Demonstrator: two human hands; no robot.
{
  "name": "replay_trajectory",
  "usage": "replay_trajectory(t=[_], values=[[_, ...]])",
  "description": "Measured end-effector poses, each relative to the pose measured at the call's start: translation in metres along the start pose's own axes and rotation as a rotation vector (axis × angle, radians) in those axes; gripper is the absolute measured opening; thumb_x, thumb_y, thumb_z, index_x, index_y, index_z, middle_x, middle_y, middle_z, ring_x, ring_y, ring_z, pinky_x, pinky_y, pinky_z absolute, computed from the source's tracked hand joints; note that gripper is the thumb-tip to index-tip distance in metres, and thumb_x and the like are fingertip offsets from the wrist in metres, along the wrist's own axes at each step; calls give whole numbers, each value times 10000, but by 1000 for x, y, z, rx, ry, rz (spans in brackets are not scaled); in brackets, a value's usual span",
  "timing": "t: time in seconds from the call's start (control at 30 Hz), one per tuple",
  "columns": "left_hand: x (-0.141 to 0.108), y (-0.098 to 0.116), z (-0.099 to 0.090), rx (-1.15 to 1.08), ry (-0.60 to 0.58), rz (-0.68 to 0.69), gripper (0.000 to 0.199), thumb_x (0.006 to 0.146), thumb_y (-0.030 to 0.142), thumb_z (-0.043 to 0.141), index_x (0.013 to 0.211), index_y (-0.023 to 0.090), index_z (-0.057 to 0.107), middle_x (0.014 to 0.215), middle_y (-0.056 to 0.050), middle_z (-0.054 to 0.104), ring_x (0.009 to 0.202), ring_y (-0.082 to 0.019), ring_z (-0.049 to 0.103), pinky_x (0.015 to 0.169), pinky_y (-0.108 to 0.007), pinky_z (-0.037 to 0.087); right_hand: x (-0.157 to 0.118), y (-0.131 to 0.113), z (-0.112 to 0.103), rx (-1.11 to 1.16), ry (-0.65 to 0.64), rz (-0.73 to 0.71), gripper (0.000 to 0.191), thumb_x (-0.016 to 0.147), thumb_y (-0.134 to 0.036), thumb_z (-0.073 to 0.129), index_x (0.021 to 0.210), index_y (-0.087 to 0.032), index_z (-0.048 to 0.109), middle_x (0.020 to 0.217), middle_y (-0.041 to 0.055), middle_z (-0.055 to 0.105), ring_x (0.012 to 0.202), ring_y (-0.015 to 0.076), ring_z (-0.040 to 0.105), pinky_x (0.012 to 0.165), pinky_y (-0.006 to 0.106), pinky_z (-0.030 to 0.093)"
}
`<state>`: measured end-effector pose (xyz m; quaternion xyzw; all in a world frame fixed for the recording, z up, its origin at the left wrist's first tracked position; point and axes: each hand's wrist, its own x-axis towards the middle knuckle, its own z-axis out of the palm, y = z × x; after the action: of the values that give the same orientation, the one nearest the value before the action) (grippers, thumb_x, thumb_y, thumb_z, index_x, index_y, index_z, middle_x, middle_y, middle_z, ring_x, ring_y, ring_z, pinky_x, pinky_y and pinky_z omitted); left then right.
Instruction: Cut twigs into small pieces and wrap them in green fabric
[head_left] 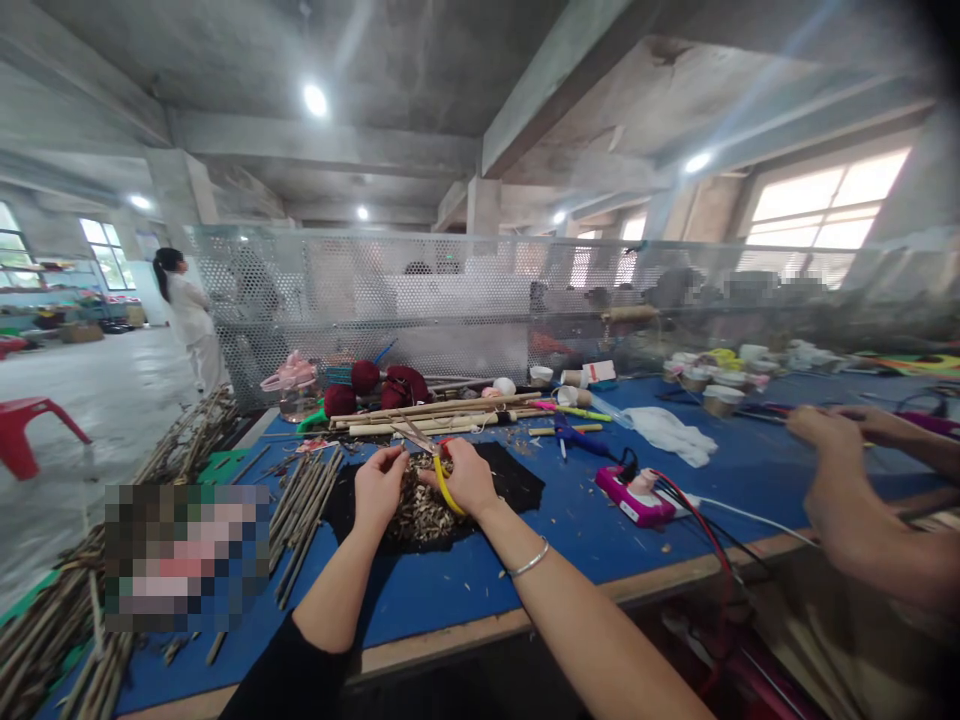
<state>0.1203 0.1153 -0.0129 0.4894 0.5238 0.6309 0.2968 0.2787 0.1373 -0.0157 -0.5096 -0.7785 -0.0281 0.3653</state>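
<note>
writing first: the wht box w/ red mark at the far side of the worktop has print too small to read, same for the marks on the 1 purple power strip, right of ctr. counts: 2 own hands, 1 pr scissors w/ yellow handle, 1 silver bangle on the r. wrist. r. hand has its fingers curled round the scissor handle, blades parted a bit & pointing far left. l. hand has fingertips drawn tog. just left of the blades; can't tell what, if anything, is between them. below both, 1 pile of wood chips sits on 1 blk cloth, approx. ctr of the worktop, near side. just left of the cloth: 1 bunch of cut sticks, too many to count; longer twigs heaped at near left. far side: 3 maroon yarn bundles, several long pale rods. 1 blue glue gun betw. cloth & 1 wht plastic bag. far right, 2 hands of a co-worker. far left on the floor, 1 red stool & 1 person in wht.
</note>
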Motion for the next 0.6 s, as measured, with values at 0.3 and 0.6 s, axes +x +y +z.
replay_trajectory(t=[0.3, 0.6], values=[[-2, 7, 4, -229, -40, -138, 446, 557, 435, 710, 858, 115, 637, 694, -30, 649, 596, -130, 591, 522, -228, 461, -1, 1, 3, 61, -41, -13, 431, 705, -517, 612, 956, -188, 489, 927, 59, 541, 856, 199, 494, 729, 307, 406], [2, -4, 3, -226, -107, -132, 432, 608, 364, 705, 954, 110, 659, 741, -49, 684, 587, -107, 589, 580, -223, 471, 0, 2, 3, 81, -20, -18, 417, 712, -505, 612, 938, -180, 483, 915, 62, 534, 856, 195, 497, 737, 307, 411]])
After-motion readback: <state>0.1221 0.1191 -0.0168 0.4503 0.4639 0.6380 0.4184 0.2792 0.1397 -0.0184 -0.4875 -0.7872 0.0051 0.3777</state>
